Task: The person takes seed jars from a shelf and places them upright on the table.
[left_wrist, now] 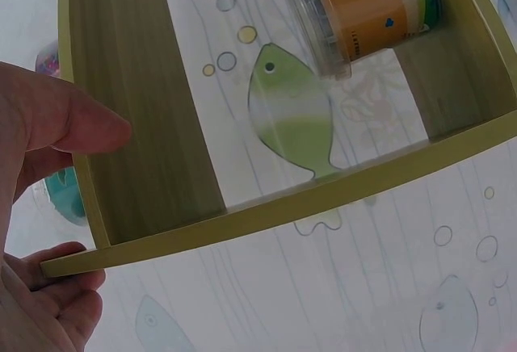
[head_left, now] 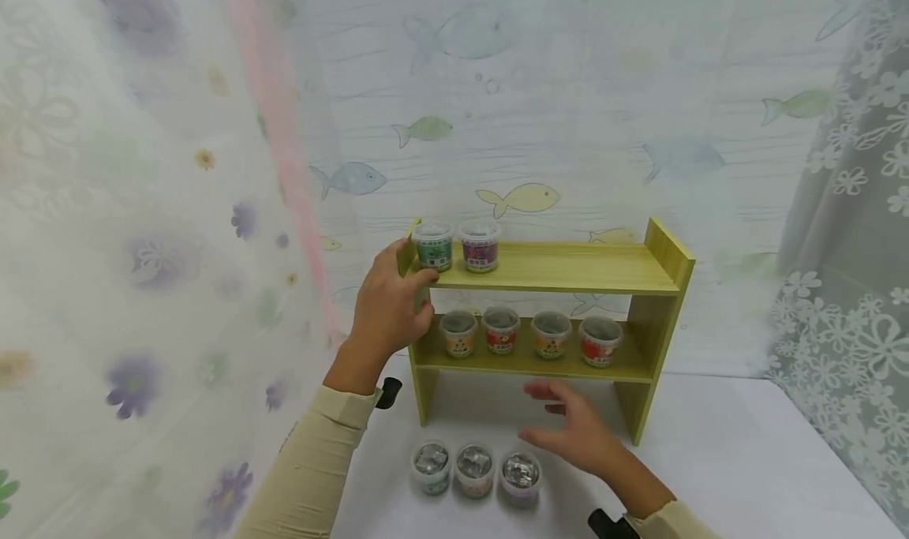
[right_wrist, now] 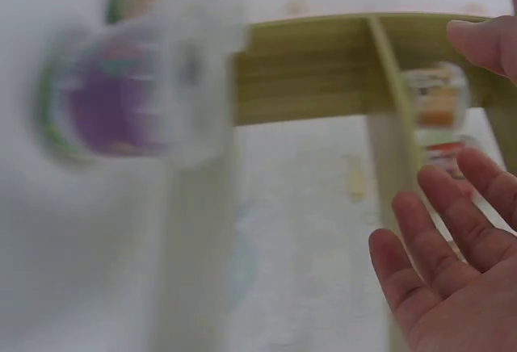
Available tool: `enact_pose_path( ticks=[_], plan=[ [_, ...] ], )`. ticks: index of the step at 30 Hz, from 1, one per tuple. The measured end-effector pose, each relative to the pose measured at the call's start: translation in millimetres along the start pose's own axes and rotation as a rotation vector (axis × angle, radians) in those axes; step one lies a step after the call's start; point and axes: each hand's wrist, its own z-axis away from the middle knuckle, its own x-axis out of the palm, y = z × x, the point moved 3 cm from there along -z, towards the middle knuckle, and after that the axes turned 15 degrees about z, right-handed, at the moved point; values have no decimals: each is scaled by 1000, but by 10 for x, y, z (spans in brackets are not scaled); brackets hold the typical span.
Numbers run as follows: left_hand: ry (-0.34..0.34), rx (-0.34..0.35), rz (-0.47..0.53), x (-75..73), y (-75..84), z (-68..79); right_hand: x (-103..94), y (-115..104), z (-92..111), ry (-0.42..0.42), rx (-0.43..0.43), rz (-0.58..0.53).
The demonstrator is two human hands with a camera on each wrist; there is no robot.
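Observation:
My left hand (head_left: 390, 306) grips the upper left corner of a small yellow-green wooden shelf (head_left: 568, 267). In the left wrist view, its fingers bend around the side panel's edge while the thumb lies over the front. Right beside that thumb stands a teal-labelled lidded cup (head_left: 434, 247), with a purple-labelled cup (head_left: 480, 247) to its right on the top board. Low in front of the shelf, my right hand (head_left: 578, 428) has spread fingers and holds nothing. Near it on the table are three foil-topped cups (head_left: 521, 476), (head_left: 474, 469), (head_left: 431, 466) in a row.
On the middle board stand several cups with orange and red labels, among them an orange one (head_left: 458, 334) and a red one (head_left: 600, 340). A white cloth covers the table (head_left: 746, 444). Behind hangs a fish-patterned curtain (head_left: 568, 113), and a flowered one (head_left: 163, 286) hangs at left.

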Motion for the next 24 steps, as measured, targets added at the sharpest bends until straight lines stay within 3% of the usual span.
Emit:
enact_pose_path(
  ticks=[9,24],
  plan=[
    [5,9,-3,0,0,10,-419,-438,-283,150,-213,116],
    [7,-6,9,-7,4,11,-949,-1124,-809,302,-373,199]
  ],
)
